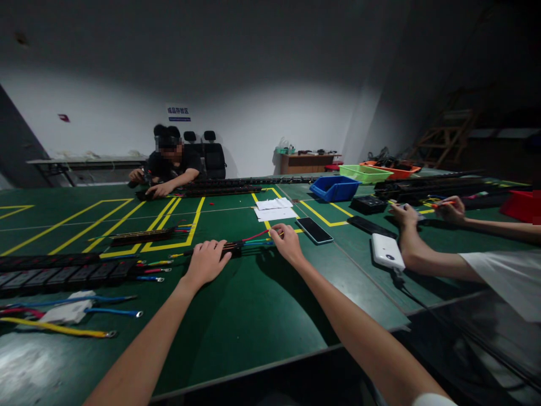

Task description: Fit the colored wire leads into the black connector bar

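Observation:
My left hand (206, 260) lies palm down on a black cable chain (230, 247) stretched across the green table (253, 304), fingers curled over it. My right hand (287, 241) pinches the coloured wires (257, 237) that stick out of the chain's right end. Red, green, blue and yellow wires fan out there. Both arms reach forward from the near table edge.
A phone (314, 230) and white papers (274, 210) lie just beyond my right hand. A white power bank (387, 251) sits to the right. More cable chains (63, 276) and loose wires (54, 327) lie at left. A person at right works with both hands (426, 213); another person (169, 166) sits across. Coloured bins (336, 188) stand far right.

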Available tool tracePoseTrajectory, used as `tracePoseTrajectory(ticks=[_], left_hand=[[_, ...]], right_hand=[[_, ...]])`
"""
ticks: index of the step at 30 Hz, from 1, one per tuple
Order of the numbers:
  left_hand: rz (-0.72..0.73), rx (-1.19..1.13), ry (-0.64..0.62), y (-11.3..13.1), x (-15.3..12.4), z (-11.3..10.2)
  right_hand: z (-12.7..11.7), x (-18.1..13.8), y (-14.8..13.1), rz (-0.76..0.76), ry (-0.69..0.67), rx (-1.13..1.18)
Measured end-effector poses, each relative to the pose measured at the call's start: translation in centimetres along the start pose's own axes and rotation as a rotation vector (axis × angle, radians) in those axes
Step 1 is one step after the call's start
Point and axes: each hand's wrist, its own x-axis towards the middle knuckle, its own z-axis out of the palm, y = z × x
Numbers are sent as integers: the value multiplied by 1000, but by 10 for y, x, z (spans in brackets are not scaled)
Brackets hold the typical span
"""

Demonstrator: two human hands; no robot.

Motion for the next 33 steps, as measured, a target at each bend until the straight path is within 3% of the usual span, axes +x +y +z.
tracePoseTrajectory(ticks=[5,17,22,29,33], left_hand=[[8,-2,16,-2,0,2],[-6,-19,-23,1,1,-2],[6,-3,7,-1,1,1],[5,-5,11,-2,0,2],[3,-10,2,-2,1,1]], right_hand=[[3,-2,-3,-39,-32,93],[4,-2,5,56,-181,-116],[2,-1,3,97,-77,-88],[-1,3,-2,100,38,272],[-2,2,-2,120,43,212]])
